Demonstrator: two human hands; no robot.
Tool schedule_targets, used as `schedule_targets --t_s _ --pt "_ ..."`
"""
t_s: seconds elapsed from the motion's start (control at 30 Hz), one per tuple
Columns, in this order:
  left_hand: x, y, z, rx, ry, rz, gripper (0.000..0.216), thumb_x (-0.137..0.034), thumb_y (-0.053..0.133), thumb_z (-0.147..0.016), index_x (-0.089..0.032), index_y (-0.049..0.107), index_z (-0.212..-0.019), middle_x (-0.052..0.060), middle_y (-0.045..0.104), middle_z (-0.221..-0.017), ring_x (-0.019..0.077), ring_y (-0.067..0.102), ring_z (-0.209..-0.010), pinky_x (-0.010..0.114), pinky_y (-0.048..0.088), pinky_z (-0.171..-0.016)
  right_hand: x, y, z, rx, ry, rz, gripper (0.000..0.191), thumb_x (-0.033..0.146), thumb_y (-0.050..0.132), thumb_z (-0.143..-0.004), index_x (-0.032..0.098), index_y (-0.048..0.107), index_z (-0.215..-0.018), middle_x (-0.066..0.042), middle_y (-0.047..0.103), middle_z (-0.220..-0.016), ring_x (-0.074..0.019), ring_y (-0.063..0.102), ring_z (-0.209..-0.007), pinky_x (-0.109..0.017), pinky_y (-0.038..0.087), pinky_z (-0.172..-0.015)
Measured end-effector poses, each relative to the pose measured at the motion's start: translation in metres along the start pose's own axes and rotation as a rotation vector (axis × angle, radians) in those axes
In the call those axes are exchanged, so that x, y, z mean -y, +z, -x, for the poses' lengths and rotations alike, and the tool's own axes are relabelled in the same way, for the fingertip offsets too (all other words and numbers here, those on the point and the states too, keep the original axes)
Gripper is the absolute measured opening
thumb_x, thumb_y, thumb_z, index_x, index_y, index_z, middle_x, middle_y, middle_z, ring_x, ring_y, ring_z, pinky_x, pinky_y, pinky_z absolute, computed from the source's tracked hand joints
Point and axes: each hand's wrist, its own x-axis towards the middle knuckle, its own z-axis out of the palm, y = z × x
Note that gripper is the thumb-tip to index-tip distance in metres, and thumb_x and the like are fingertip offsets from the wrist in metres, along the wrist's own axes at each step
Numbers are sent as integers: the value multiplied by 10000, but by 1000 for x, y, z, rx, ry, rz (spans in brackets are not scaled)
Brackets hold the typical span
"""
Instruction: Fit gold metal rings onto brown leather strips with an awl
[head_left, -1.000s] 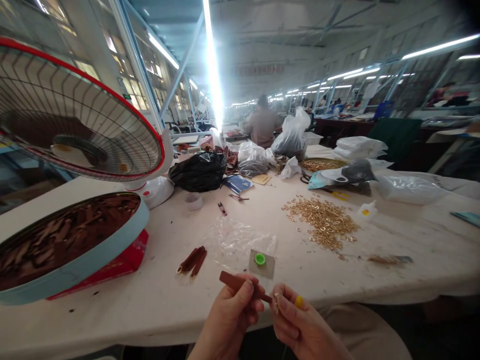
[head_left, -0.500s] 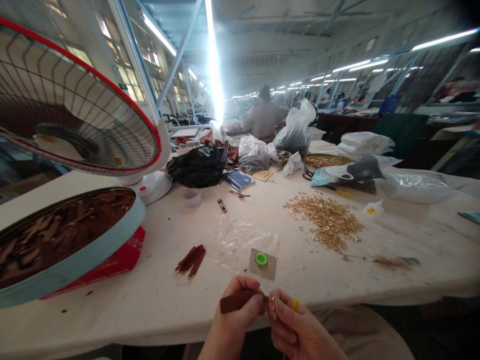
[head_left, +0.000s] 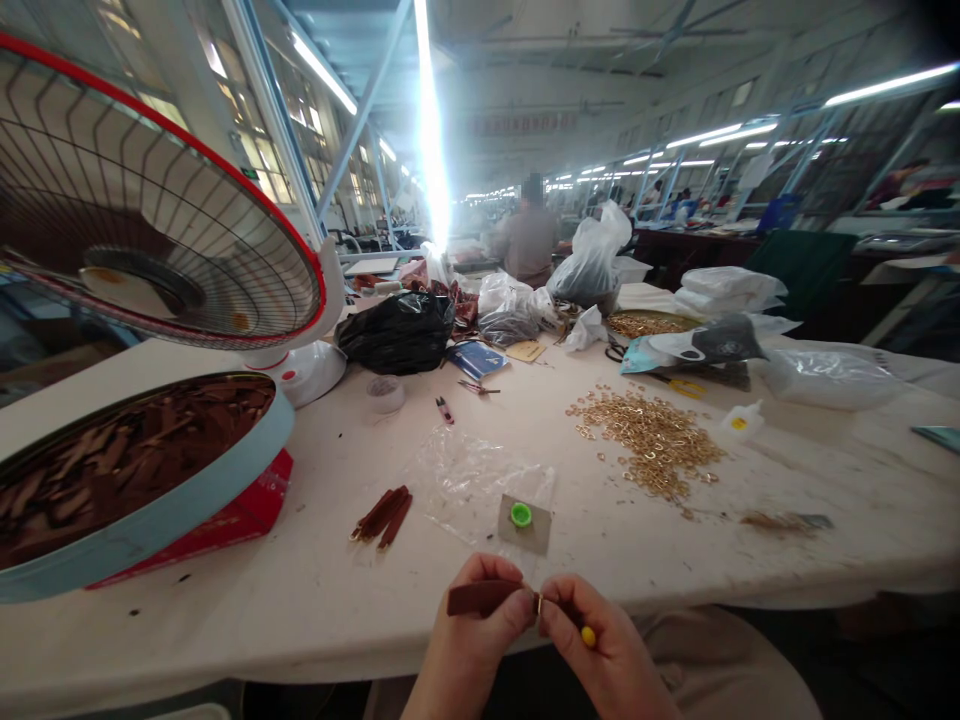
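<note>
right hand [head_left: 604,650] turned and closed in on the left hand [head_left: 480,645], its yellow piece [head_left: 588,636] lower than half a second ago

the pale-covered table [head_left: 300,610] spreads beyond and to both sides of the grip. well off to the left of the grip stands a red-rimmed fan [head_left: 157,220], tilted. below it, also left of the grip, a round pan [head_left: 225,487] with a pale blue wall is heaped with brown pieces [head_left: 135,450], and it rests on a red box [head_left: 247,517]. far beyond the grip lies a black plastic bag [head_left: 397,335]. beyond and right of the grip, a pile of gold rings [head_left: 649,440] is strewn loosely. straight beyond, a clear plastic sheet [head_left: 472,480] lies crumpled. nearer and to the left, a few finished-looking brown straps [head_left: 384,515] lie together in a bunch. just beyond the fingers, a grey square plate [head_left: 534,535] bears a small green cup [head_left: 520,514].

in the grip itself, a brown strap [head_left: 480,597] is clasped in the left hand, its broad end pointing left. the right hand pinches a small gold fitting [head_left: 539,606] at the strap's other end, where the fingertips of both hands nearly meet; whether the strap passes through it, i cannot tell.
</note>
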Motion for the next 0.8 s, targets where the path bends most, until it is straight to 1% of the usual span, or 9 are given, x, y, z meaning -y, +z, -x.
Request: schedule_targets --t_s 0.1,0.17,0.23,0.33,0.43,0.53,0.6,0.7,0.8 --pt "5 2 1 -44 43 -61 246 -287 716 -593 -180 526 -707 -28 574 -590 118 520 -562 229 395 -552 -2 1 2 -7 -53 121 272 449 507 -806 207 515 -683 29 482 -589 -137 435 -544 -230 350 -506" --pt "8 4 2 -60 59 -65 264 -324 713 -593 -178 534 -720 -19 577 -589 126 518 -555 237 399 -546 -2 2 3 -70 -97 177 245 418 489 -819 212 505 -688 25 492 -596 -141 447 -547 -233 360 -514" --pt "9 7 4 -41 37 -74 285 -401 678 -624 -162 549 -708 -2 574 -561 134 511 -527 249 396 -527 -2 2 4 -137 -138 226 221 386 467 -834 215 497 -697 22 507 -607 -143 463 -554 -233 374 -528" --pt "7 10 8 -32 -8 -136 317 -456 608 -667 -143 560 -656 2 539 -514 136 490 -488 255 377 -495 -1 0 6 -74 -188 306 181 335 442 -846 214 502 -725 13 546 -627 -146 504 -569 -225 400 -538" --pt "4 13 13 -60 31 -231 267 -404 556 -708 -142 556 -658 6 538 -553 143 500 -517 257 375 -503 -2 -3 7 8 -207 363 156 289 417 -855 204 519 -772 -5 589 -675 -152 544 -613 -223 424 -571" --pt "4 14 16 -81 103 -351 247 -369 480 -762 -143 551 -690 34 569 -621 164 516 -573 278 387 -538 0 -5 6 10 -189 354 172 300 420 -853 194 526 -769 -9 589 -681 -152 538 -620 -231 420 -584" --pt "5 13 17 -92 147 -436 247 -360 446 -788 -146 551 -721 57 590 -676 183 527 -622 300 397 -579 2 -6 4 68 -138 253 223 355 414 -855 190 525 -754 -2 565 -660 -148 513 -605 -230 408 -566" --pt "7 12 20 -96 207 -533 231 -341 433 -806 -150 555 -757 74 591 -732 203 529 -681 330 402 -645 2 -7 1 174 -21 102 296 453 437 -831 189 490 -709 32 470 -592 -130 438 -553 -223 369 -516" --pt "9 13 21 -29 276 -544 216 -309 415 -821 -151 559 -789 71 574 -752 200 521 -700 333 409 -669 -1 -5 -2 145 20 101 341 507 460 -796 193 438 -666 44 396 -581 -125 373 -546 -227 334 -506"
